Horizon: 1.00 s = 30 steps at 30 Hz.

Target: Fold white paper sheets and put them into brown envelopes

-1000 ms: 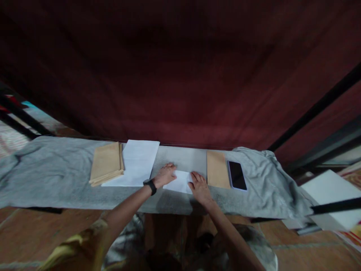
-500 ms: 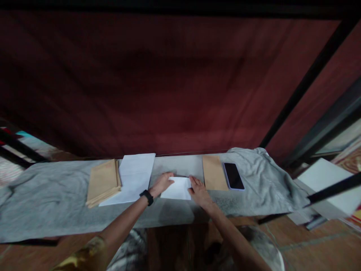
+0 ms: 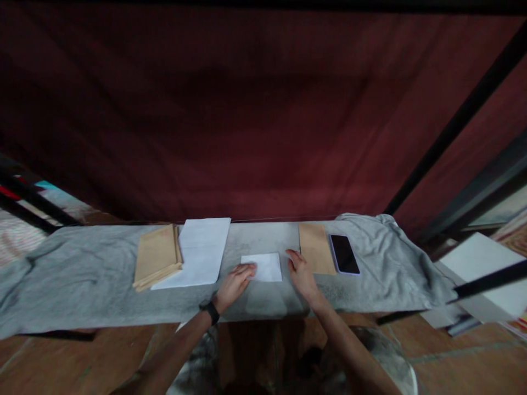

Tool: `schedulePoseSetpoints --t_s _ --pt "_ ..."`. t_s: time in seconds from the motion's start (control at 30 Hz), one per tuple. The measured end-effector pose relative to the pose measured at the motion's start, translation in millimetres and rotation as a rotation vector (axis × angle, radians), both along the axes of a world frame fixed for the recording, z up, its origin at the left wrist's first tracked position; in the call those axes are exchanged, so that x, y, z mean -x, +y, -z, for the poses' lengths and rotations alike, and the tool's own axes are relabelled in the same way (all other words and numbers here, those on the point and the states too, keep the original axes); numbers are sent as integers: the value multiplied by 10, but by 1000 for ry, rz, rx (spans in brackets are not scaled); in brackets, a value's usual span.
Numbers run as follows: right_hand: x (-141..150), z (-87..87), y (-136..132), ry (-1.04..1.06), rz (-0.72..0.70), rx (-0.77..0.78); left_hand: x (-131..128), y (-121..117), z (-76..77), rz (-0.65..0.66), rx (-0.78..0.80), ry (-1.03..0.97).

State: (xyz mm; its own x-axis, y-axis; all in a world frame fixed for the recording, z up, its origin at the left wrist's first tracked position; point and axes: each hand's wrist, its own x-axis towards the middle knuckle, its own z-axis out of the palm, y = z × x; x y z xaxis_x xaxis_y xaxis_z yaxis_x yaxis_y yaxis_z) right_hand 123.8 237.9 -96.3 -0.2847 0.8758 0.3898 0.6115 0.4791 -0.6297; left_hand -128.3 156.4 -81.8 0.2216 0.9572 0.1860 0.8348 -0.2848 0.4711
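A small folded white paper [image 3: 269,267] lies flat on the grey cloth between my hands. My left hand [image 3: 236,282], with a black watch on its wrist, rests its fingers on the paper's left edge, laid flat rather than gripping. My right hand [image 3: 301,271] hovers just off the paper's right side, fingers slightly bent and apart, holding nothing. Close to its right is a single brown envelope [image 3: 319,252]. Larger white sheets [image 3: 203,249] lie to the left of my left hand, partly under a stack of brown envelopes [image 3: 156,252].
A phone [image 3: 345,254] with a dark screen lies right of the single envelope. Grey cloth [image 3: 82,274] covers the long narrow bench, bunched at the right end. A dark red panel [image 3: 263,137] rises behind it. White boards [image 3: 481,274] stand at the lower right beside a black bar.
My right hand has come off the folded paper and moved slightly right. My left hand has shifted toward me along the paper's left side. The camera view has shifted slightly.
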Motion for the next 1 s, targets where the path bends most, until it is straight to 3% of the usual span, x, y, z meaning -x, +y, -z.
schedulePoseSetpoints --t_s 0.1,0.27,0.4,0.53,0.73,1.0 --pt "93 43 -99 -95 -67 -37 46 -72 30 60 -2 45" --pt "237 117 -244 -281 -215 -84 106 -112 -87 82 24 75" --pt "313 257 -341 -362 -185 -124 60 -123 -102 62 58 114" --pt "339 377 -375 -381 -153 -172 -141 -19 2 -31 22 167" --pt "339 403 -354 -416 -131 -211 -409 98 238 -105 -56 336" --pt "318 416 -349 -429 -97 -234 -321 4 320 -304 -125 355"
